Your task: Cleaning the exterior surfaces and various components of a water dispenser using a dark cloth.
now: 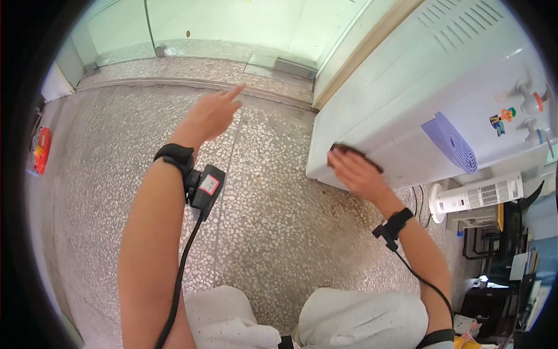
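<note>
My right hand (355, 172) presses a dark brown cloth or pad (372, 162) flat against the lower side of a white water dispenser (375, 118). The dispenser has a purple drip tray (451, 146) and two taps, one with a red ring (534, 102) and one with a blue ring. My left hand (216, 111) hangs over the speckled terrazzo floor, holding nothing, with its index finger stretched out and the other fingers partly curled. Both wrists carry black straps with small cabled devices.
A glass door panel (226, 22) and a raised stone sill (174, 70) lie ahead. Right of the dispenser stand a white tower fan (479, 194), a small table and dark furniture with papers. A red and yellow object (42, 150) lies at the far left. My knees are at the bottom.
</note>
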A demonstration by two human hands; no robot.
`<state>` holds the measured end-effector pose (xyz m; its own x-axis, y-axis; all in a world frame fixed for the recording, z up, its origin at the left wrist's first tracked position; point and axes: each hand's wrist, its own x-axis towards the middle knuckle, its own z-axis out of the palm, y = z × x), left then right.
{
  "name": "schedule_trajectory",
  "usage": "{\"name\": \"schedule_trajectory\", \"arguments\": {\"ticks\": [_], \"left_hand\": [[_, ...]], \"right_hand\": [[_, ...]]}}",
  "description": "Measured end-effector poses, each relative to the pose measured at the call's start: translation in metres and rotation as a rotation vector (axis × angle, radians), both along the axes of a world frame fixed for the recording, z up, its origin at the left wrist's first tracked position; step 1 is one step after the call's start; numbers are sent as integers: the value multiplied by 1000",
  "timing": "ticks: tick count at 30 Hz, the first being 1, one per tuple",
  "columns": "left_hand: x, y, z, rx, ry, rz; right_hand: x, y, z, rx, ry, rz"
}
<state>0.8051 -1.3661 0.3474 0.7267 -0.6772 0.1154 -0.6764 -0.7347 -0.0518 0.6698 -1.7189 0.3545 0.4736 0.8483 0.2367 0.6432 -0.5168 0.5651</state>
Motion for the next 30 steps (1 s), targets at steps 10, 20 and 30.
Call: {"name": "schedule_trajectory", "arguments": {"ticks": [10, 20, 30], "left_hand": [[3, 3, -45, 238, 173, -138], [3, -31, -55, -88, 279, -300], [100, -5, 57, -292, 274, -257]], "right_hand": [[-9, 7, 34, 32, 380, -4], [20, 72, 250, 57, -204, -329], [80, 87, 278, 150, -229, -827]]}}
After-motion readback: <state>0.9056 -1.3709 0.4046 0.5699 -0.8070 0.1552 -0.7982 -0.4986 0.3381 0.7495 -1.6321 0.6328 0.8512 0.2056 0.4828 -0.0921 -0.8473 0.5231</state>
